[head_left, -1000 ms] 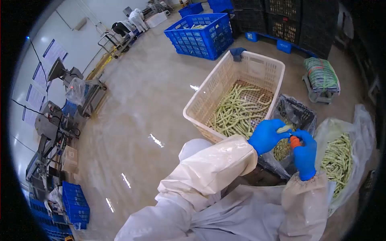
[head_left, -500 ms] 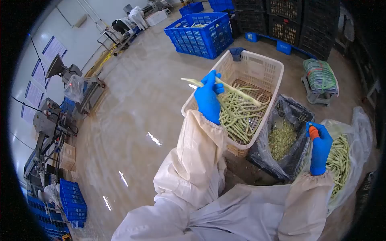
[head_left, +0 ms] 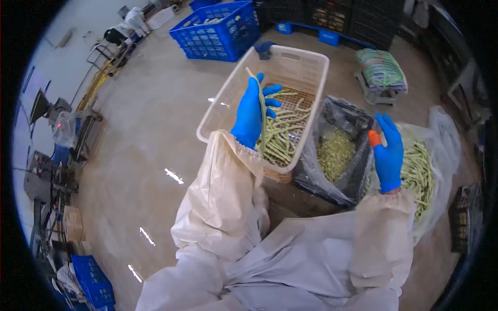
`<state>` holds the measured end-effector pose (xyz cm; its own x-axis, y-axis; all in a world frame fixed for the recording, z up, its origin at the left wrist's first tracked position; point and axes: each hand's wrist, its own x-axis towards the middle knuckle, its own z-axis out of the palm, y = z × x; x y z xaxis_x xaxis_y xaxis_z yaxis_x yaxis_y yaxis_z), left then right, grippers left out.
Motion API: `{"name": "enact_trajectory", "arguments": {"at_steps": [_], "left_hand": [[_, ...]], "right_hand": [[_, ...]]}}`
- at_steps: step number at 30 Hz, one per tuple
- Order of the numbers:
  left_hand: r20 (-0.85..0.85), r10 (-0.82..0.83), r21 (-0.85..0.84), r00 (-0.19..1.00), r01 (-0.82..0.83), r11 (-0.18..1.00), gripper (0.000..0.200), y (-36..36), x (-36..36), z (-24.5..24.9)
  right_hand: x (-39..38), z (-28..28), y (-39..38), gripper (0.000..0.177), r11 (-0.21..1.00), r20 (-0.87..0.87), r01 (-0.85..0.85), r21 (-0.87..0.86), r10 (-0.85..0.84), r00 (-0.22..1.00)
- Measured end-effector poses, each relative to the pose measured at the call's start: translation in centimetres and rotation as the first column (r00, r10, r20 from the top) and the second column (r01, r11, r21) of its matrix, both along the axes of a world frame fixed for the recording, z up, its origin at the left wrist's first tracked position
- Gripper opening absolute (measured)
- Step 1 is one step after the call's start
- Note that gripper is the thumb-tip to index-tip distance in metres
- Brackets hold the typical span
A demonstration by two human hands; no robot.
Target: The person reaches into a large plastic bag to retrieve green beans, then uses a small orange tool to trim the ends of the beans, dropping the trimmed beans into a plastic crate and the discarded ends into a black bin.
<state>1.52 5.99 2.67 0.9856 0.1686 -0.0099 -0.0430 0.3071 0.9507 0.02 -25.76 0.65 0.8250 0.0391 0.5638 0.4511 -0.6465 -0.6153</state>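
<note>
From the head view, the left hand is up in the middle of the frame, over the near edge of the white basket. It is closed round a long green bean, with the top fingers loosely spread. The bean stands nearly upright. Its thin tip pokes above the fingers and its lower end hangs down past the cuff.

The right hand is well apart from it, at centre right. Its fingers are stretched upward and a small orange tool is pinched against the thumb side. I can't see a blade. Below and between the hands sits a black bag of green trimmings. A clear bag of more beans is at the far right, just behind the right hand. The basket holds a loose pile of beans too.

The bean looks light, slim and bendy. It should flex under its own length but would likely snap if kinked sharply. The blue gloves may slide on its smooth skin, so a gentle wrap round the middle, as it is held now, looks safest. That leaves both ends free.
</note>
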Motion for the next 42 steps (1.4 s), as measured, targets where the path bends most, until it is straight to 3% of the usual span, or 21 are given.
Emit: {"name": "enact_trajectory", "arguments": {"at_steps": [3,7,8,9,12,14,18,19,31,37,40,41,42], "left_hand": [[-0.004,-0.268,-0.110,0.963,0.266,0.958,0.051,-2.2,0.0,-1.4],[-0.054,-0.329,0.054,0.943,0.332,0.942,0.038,-5.3,-1.1,-2.1],[-0.055,-0.317,0.118,0.947,0.322,0.939,0.036,-6.0,-1.2,-2.3],[-0.057,-0.305,0.182,0.951,0.311,0.933,0.035,-6.6,-1.4,-2.4],[-0.067,-0.247,0.284,0.967,0.256,0.924,0.025,-8.0,-1.9,-2.9],[-0.026,-0.208,0.392,0.978,0.202,0.897,0.025,-8.7,-2.3,-3.6],[0.203,-0.239,0.671,0.950,0.043,0.741,0.024,-9.4,-2.9,-4.4],[0.159,-0.244,0.746,0.957,0.046,0.664,0.025,-9.5,-3.0,-4.4],[0.226,-0.326,0.922,0.918,-0.093,0.377,0.028,-9.8,-3.6,-3.6],[0.180,-0.327,0.935,0.928,-0.058,0.349,0.028,-10.1,-4.1,-3.6],[0.113,-0.292,0.943,0.950,-0.010,0.332,0.026,-10.4,-4.4,-3.7],[0.107,-0.288,0.889,0.952,0.039,0.457,0.025,-10.4,-4.2,-3.9],[0.100,-0.286,0.815,0.953,0.086,0.573,0.025,-10.5,-4.0,-4.0]], "right_hand": [[-0.1,-0.1,0.1,0.031,0.996,-0.012,-0.021,0.084,0.022,1.000],[-0.8,0.2,1.1,0.023,0.986,-0.068,-0.029,0.161,0.040,0.997],[-0.9,0.3,1.3,0.023,0.986,-0.095,-0.032,0.166,0.048,0.994],[-0.7,-0.2,1.4,0.022,0.991,0.016,-0.048,0.121,0.046,0.999],[-1.5,0.4,2.3,0.022,0.992,0.020,-0.073,0.108,0.071,0.997],[-1.4,0.2,2.5,0.026,0.991,0.126,-0.130,0.018,0.126,0.984],[-1.3,0.0,2.9,0.031,0.974,0.148,-0.183,-0.133,0.202,0.968],[-1.3,-0.3,2.9,0.033,0.965,0.140,-0.202,-0.166,0.226,0.964],[-2.5,-0.5,3.6,0.036,0.896,0.062,-0.154,-0.415,0.197,0.978],[-2.8,-1.2,3.8,0.031,0.881,0.067,-0.154,-0.447,0.204,0.977],[-2.8,-1.8,4.2,0.020,0.948,0.132,-0.108,-0.300,0.153,0.979],[-2.8,-1.7,4.2,0.017,0.986,-0.080,-0.168,-0.007,0.167,0.983],[-2.9,-1.3,4.4,0.016,0.945,-0.274,-0.151,0.292,0.233,0.933]]}}
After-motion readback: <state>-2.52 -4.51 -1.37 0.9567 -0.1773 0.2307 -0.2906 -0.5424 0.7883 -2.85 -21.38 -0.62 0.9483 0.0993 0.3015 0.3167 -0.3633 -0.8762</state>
